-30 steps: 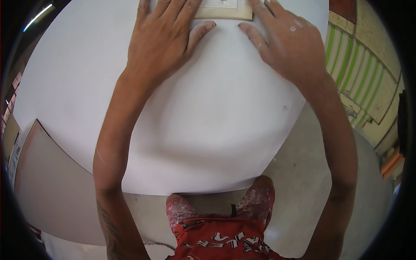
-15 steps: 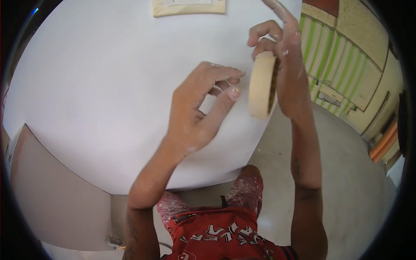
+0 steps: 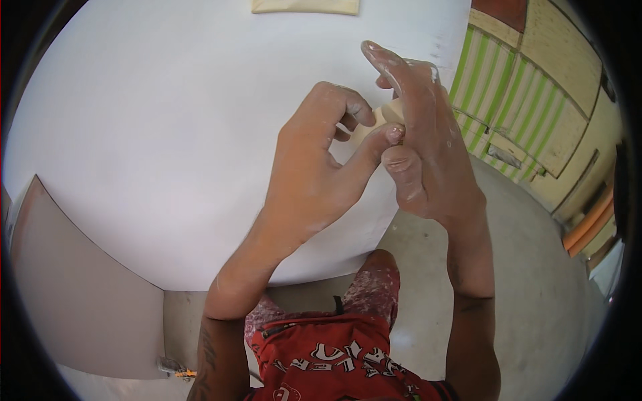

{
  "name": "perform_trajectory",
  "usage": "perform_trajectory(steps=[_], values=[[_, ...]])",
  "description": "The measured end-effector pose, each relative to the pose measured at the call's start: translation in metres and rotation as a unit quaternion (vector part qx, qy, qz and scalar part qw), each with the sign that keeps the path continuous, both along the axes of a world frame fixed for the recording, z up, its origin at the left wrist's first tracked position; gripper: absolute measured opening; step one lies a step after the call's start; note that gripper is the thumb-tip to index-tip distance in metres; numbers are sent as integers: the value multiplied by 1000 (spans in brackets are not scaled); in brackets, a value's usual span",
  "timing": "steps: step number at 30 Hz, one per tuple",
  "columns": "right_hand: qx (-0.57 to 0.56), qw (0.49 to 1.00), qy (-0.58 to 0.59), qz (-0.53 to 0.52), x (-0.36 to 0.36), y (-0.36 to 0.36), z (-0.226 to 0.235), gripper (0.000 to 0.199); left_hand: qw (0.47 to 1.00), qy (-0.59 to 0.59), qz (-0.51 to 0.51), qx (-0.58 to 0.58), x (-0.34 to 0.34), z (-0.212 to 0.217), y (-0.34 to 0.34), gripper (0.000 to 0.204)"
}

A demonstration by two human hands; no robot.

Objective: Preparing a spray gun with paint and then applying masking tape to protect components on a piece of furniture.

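A roll of cream masking tape (image 3: 380, 115) sits between my two hands, above the right part of a large white surface (image 3: 180, 140). My right hand (image 3: 431, 137), dusted with white powder, covers most of the roll, its index finger reaching out beyond it. From the left, my left hand (image 3: 321, 147) closes on the tape's near side with curled fingers and the thumb tip against it. How the right fingers sit around the roll is partly hidden.
A flat cream-edged object (image 3: 304, 7) lies at the far edge of the white surface. At lower left stands a grey panel (image 3: 93, 274). Green-striped cabinet doors (image 3: 495, 87) and orange rolls or pipes (image 3: 588, 224) are on the right, beyond grey floor (image 3: 535, 287).
My right hand has come nearer and turned its back upward over the tape roll. My left hand has moved slightly right, from apart to gripping the tape.
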State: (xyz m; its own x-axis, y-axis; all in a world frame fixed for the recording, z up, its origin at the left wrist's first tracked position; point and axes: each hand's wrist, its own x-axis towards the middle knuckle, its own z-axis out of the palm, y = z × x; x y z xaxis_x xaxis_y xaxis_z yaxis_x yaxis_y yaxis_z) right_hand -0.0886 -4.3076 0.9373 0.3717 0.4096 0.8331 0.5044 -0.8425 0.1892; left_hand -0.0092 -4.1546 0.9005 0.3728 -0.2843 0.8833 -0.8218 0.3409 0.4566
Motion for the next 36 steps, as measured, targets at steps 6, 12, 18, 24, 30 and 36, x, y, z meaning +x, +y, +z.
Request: perform_trajectory(steps=[6,12,18,24,30,36], values=[[-120,978,-66,-158,-4,11,-12,87,999,8,40,19,2,4,-1,20],[-122,974,-75,-175,-7,20,-1,83,997,66,-1,32,4,21,4,22],[48,991,-11,-121,-12,10,22,61,997,47,-50,-27,42,39,13,21],[-26,997,-62,-29,-1,-9,75,52,991,-108,50,55,60,76,36,21],[-329,894,-218,-212,6,3,119,34,939,-185,259,128,35,123,58,28],[-279,935,-164,-144,13,-15,137,23,920,-178,338,92,85,140,72,23]])
